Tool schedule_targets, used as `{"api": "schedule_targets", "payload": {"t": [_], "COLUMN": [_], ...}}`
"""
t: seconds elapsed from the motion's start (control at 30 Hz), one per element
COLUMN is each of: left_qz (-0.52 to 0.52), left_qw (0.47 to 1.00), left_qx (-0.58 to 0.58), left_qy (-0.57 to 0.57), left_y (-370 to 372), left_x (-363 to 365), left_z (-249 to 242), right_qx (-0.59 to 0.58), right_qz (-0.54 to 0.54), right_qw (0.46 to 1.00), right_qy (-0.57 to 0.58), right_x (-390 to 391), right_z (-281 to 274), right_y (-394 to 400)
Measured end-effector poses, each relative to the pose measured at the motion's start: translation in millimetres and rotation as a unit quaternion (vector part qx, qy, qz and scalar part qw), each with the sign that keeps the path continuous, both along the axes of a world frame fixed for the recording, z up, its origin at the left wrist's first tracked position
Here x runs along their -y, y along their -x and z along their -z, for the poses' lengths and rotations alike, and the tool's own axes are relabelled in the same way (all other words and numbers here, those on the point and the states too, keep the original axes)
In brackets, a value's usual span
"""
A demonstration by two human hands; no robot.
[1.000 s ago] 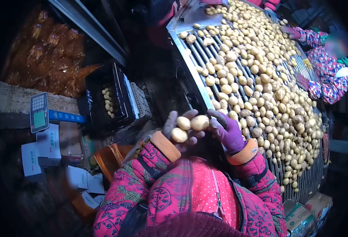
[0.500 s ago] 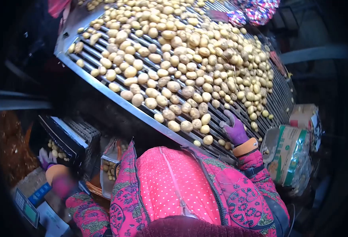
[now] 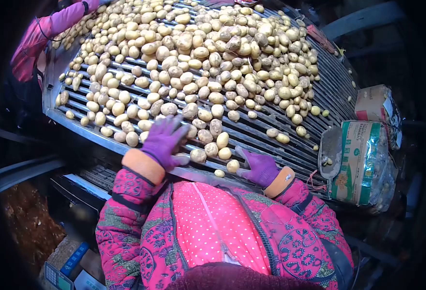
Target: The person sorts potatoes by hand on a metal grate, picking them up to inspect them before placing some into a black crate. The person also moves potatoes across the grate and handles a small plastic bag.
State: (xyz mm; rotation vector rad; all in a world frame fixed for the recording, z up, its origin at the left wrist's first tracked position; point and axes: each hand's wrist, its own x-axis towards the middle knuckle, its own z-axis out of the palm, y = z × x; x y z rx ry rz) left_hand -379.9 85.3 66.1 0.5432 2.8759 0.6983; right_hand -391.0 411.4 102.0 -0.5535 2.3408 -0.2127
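Many potatoes (image 3: 188,53) lie on a rack of metal bars (image 3: 266,126). My left hand (image 3: 164,141), in a purple glove, is over the rack's near edge, its fingers spread and touching potatoes at their tips. To the right, my right hand (image 3: 257,167), also gloved in purple, rests low over the bars beside a small potato (image 3: 232,166). Its thumb and fingers are apart, with nothing seen between them. Between the two hands sit several potatoes, among them a round one (image 3: 198,155).
At the right stand a grey scoop (image 3: 330,153) and a green-and-white carton (image 3: 358,162) wrapped in plastic, with another box (image 3: 371,102) behind. A co-worker's pink sleeve (image 3: 34,41) reaches over the far left. A scale display (image 3: 58,278) is at the lower left.
My left hand has come up from the crates at the lower left onto the rack. My right hand has shifted left and nearer my body. The view has turned, and a co-worker's arm shows at upper left.
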Motion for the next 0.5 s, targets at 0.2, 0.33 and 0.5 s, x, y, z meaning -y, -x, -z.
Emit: {"api": "schedule_targets", "payload": {"t": [0.2,0.33,0.5], "left_qz": [-0.083,-0.145,-0.062], "left_qw": [0.977,0.951,0.986], "left_qx": [0.063,0.069,-0.117], "left_qy": [0.184,0.266,0.102], "left_y": [11,7,6], "left_x": [91,100,24], "left_z": [-5,-12,-20], "right_qx": [-0.009,0.0,0.015], "right_qz": [-0.017,-0.041,0.002], "right_qw": [0.994,0.994,0.994], "right_qy": [0.103,0.102,0.11], "right_x": [25,26,17], "right_z": [14,27,16], "right_y": [30,40,40]}}
